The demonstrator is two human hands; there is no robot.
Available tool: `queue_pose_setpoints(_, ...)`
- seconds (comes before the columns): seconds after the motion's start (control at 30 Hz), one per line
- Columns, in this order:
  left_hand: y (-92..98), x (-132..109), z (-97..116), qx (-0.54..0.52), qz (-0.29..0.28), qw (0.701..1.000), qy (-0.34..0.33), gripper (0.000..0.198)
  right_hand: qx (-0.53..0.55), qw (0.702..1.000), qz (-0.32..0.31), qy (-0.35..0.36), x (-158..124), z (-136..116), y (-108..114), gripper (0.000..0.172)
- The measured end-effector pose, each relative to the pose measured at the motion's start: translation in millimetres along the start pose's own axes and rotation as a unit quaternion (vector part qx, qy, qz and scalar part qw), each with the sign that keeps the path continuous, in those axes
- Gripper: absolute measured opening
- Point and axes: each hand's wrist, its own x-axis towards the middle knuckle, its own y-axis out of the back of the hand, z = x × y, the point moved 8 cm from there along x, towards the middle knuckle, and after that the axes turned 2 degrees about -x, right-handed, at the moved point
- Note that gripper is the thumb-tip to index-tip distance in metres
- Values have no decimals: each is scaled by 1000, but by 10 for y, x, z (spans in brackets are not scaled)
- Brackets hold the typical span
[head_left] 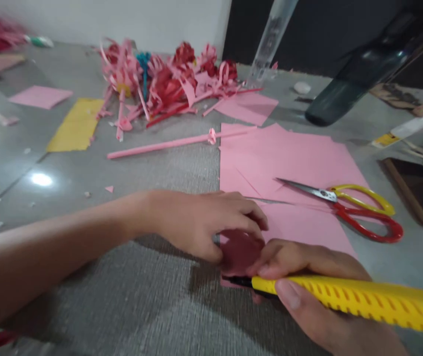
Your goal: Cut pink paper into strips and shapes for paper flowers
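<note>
My left hand (204,222) is curled with its fingers pressing on a small dark red round piece (239,249) that lies on pink paper (289,163). My right hand (308,287) grips a yellow utility knife (363,299), whose dark tip (237,281) rests at the lower edge of the red piece. Both hands meet at the near edge of the pink sheets.
Red and yellow scissors (352,207) lie open on the pink paper. A pile of pink and red paper flowers (167,81) sits at the back, with a pink rolled stick (167,144), a yellow sheet (75,124), a dark bottle (348,94) and a phone (419,190) to the right.
</note>
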Motion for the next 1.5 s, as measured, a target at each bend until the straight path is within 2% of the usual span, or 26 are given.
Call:
queue_pose_setpoints(0.27, 37, 7, 16, 5, 7, 1000, -14, 55, -16, 999, 8, 35, 18, 54, 2, 13)
queue_pose_setpoints(0.43, 21, 10, 20, 13, -4, 1000, -17, 52, -12, 1000, 11, 25, 0, 93, -9, 12)
queue_pose_setpoints(0.63, 23, 4, 14, 4, 8, 1000, -23, 54, 11, 999, 30, 5, 18, 64, -26, 8)
queue_pose_setpoints(0.9, -3, -9, 9, 17, 4, 1000, -12, 57, 17, 999, 10, -29, 45, 55, -28, 12)
queue_pose_setpoints(1.1, -15, -18, 3, 21, -8, 1000, -6, 61, -36, 999, 16, -6, 55, -29, 3, 10)
queue_pose_setpoints(1.5, -15, -8, 5, 8, -11, 1000, 12, 60, -38, 999, 26, 2, 60, -48, 32, 12)
